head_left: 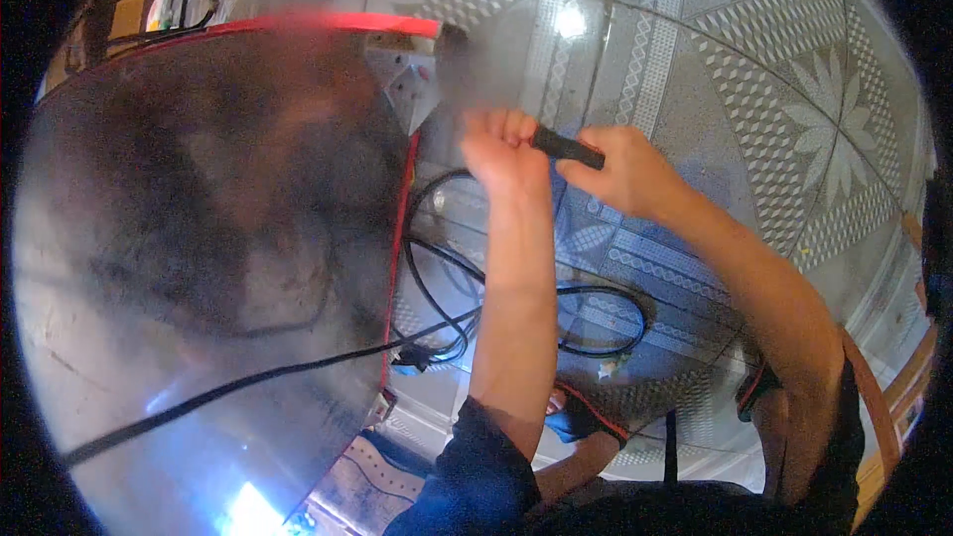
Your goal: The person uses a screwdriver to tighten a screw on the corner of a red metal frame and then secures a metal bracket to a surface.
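Note:
A short black bar-like piece (568, 147), perhaps a handle, spans the gap between my two hands; its exact kind does not show. My right hand (627, 171) is closed on its right end, with thumb and fingers around it. The curled fingers of my left hand (502, 147) meet its left end, and what else they hold is hidden. Just left of my left hand is the red-edged corner of a large dark glossy panel (228, 199), with a pale metal corner plate (409, 84) on it. A grey blur covers the spot beyond my left fingers.
A black cable (268, 374) crosses the panel and loops over the patterned tile floor (685, 268) below my hands. A dark plug-like piece (410, 359) lies beside the panel's edge. Wooden furniture (874, 407) stands at the right rim. Bright light reflects off the panel's lower part.

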A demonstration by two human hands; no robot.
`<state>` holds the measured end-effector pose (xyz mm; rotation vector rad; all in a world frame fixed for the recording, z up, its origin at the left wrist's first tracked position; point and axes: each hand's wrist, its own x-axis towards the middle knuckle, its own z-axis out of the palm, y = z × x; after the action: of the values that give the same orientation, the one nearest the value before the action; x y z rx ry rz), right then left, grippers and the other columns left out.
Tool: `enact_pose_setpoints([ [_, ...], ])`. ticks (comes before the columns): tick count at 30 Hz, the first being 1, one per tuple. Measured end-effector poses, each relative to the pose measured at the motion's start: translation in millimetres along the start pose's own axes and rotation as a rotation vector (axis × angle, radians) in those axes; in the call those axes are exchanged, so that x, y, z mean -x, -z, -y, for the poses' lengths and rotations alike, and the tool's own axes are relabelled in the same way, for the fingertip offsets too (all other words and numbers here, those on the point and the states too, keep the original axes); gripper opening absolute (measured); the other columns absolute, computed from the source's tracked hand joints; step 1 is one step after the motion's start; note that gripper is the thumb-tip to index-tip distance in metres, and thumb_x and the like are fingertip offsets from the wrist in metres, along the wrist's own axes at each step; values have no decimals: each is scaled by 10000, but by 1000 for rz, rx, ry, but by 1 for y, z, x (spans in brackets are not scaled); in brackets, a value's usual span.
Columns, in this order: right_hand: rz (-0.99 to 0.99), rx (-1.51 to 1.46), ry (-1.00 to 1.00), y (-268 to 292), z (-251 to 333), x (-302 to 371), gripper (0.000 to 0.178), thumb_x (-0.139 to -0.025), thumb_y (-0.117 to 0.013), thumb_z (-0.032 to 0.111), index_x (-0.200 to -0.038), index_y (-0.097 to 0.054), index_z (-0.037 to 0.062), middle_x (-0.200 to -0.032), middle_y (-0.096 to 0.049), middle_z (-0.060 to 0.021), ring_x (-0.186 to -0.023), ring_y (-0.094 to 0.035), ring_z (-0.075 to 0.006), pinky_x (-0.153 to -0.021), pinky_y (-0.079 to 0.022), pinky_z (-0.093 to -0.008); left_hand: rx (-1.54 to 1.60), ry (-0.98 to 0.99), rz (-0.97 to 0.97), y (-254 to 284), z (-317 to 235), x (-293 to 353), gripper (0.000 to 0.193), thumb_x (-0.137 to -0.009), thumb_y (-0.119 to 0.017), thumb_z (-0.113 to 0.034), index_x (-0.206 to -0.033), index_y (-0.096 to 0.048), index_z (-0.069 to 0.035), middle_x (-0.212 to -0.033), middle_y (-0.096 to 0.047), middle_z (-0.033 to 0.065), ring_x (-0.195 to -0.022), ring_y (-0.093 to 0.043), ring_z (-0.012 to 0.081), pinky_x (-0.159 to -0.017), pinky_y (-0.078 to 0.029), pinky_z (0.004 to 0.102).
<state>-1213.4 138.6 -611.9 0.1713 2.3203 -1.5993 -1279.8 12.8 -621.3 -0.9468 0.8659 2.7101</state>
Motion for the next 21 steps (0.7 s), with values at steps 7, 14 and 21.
enact_pose_setpoints([
  [7, -70, 431, 100, -12, 3, 21, 283, -730, -558, 248, -843, -509, -7, -720, -589, -202, -668, -584, -362, -599, -475, -422, -327, -4, -396, -26, 16, 14, 207, -855, -298, -206, -695, -376, -100, -508, -247, -22, -416, -215, 92, -428, -254, 251],
  [14, -40, 55, 102, -4, -9, 20, 322, -739, -582, 283, -856, -500, -5, -662, -578, -172, -576, -594, -268, -496, -467, -375, -229, -29, -149, -4, 6, 1, 225, -793, -308, -172, -569, -286, -167, -470, -199, -55, -361, -169, 93, -361, -178, 257],
  [21, 384, -606, -334, 6, -22, 15, 346, -763, -568, 319, -848, -505, -10, -492, -493, -104, -390, -473, -221, -415, -422, -352, -272, -62, -151, -15, 8, 13, 216, -816, -289, -165, -611, -332, -111, -486, -237, -26, -415, -241, 94, -442, -265, 262],
])
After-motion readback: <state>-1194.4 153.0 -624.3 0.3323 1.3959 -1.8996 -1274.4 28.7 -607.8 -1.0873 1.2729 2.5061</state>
